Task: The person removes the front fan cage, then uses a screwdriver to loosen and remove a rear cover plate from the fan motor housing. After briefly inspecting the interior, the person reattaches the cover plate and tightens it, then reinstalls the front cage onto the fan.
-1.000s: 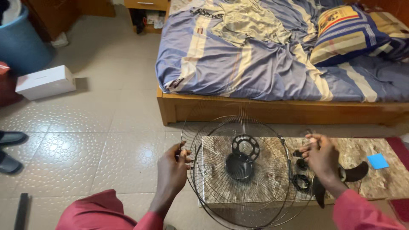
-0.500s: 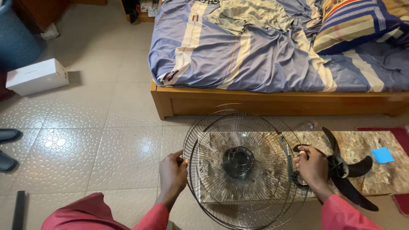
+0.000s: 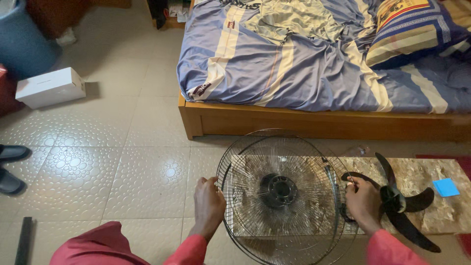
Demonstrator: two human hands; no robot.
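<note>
A round wire fan guard with a dark hub at its middle lies flat over a low wooden board. My left hand grips the guard's left rim. My right hand grips its right rim. A black fan blade lies on the board just right of my right hand, touching or nearly touching it. Both of my sleeves are red.
A wooden bed frame with a blue striped sheet stands just beyond the guard. A small blue square lies on the board's right end. On the tiled floor are a white box, dark sandals and a dark bar.
The guard has been lowered from a tilted hold to lie flat on the board. My right hand slid to its right rim, and the fan blade has come into view beside it.
</note>
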